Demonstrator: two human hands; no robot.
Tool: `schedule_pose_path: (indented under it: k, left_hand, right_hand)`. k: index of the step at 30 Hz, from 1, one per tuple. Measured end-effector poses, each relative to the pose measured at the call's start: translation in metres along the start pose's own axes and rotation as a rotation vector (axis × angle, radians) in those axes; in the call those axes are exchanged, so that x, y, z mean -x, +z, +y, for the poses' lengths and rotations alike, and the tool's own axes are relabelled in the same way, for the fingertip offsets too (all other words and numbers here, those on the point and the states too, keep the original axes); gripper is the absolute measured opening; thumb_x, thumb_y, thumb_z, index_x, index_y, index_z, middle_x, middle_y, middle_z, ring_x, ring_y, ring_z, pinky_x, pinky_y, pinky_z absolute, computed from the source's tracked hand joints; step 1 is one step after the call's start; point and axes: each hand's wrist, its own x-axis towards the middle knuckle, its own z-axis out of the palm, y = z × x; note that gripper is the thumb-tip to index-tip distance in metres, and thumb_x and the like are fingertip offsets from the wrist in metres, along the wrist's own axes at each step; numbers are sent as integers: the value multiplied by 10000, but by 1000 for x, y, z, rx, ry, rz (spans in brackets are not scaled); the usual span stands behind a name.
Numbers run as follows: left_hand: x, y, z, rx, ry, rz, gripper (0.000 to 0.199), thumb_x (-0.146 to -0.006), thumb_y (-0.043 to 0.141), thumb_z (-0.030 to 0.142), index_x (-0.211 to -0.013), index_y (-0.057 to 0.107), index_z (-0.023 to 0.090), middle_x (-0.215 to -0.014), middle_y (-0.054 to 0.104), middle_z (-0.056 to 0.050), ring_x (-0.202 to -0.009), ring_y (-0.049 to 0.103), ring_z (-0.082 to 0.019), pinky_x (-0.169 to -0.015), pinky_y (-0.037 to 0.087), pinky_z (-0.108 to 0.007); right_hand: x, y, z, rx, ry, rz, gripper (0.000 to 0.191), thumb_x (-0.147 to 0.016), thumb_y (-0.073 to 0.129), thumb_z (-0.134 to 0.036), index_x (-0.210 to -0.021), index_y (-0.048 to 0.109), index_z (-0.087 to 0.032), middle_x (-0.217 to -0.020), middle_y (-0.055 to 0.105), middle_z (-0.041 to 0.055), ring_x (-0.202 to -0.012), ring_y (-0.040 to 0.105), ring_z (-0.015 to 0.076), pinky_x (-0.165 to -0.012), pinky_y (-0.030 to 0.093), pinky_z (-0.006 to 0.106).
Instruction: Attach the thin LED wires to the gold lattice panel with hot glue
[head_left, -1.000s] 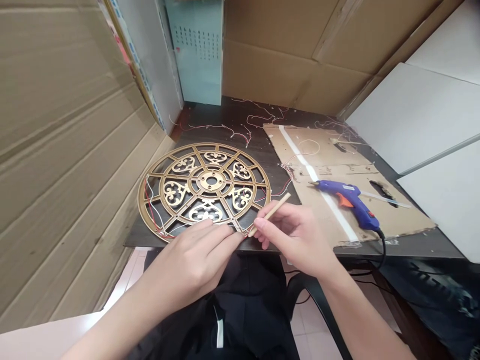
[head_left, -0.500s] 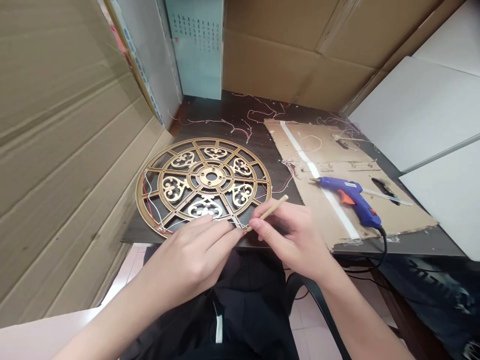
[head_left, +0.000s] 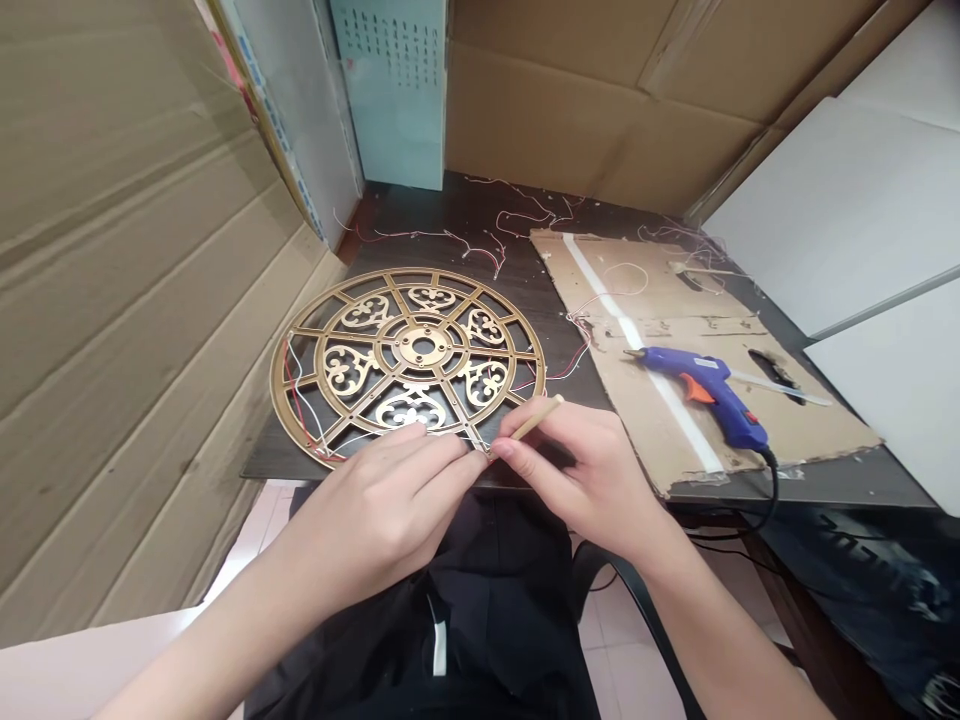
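Observation:
A round gold openwork metal disc (head_left: 424, 346) with scroll ornaments lies flat at the table's near edge. Red and white wires (head_left: 298, 385) run along its left and near rim. Between the thumb and fingers of my right hand (head_left: 581, 465) is a thin wooden stick (head_left: 536, 418), slanted, its lower end at the disc's near-right rim. Close beside that end, my left hand (head_left: 397, 490) rests over the near rim with its fingers closed together. Its fingertips sit by the wires; whatever they pinch is hidden.
To the right, a blue glue gun (head_left: 705, 390) lies on a cardboard sheet (head_left: 795, 430), its black cord (head_left: 772, 490) hanging over the edge. Loose thin wires (head_left: 480, 250) are scattered at the back of the dark table (head_left: 397, 225). Cardboard walls (head_left: 555, 100) stand behind and at left.
The stick tilts a little lower, its upper end slightly further left. Both hands keep nearly the same place, and the whole view has shifted slightly.

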Motion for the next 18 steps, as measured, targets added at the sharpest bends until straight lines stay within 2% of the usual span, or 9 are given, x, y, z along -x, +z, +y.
schedule_pose_path:
  k: [8,18]
  left_hand:
    - [1,-1,-1,-1,5,-8,227,-940,648,12,-1155,671,80,-1023,761,-109,-871,723,-241,-755,574,-397]
    - [-3,-2,0,7,18,-22,230,-927,629,-16,-1136,663,74,-932,738,-82,-782,674,-214,-699,558,-381]
  right_hand:
    - [2,1,2,26,-34,16,136,-1010,676,-156,-875,669,-162,-863,734,17,-760,667,120,-731,518,221]
    - [-2,0,3,-34,3,-26,146,-988,714,-166,-845,695,-142,-834,723,16,-750,654,113,-711,499,218]
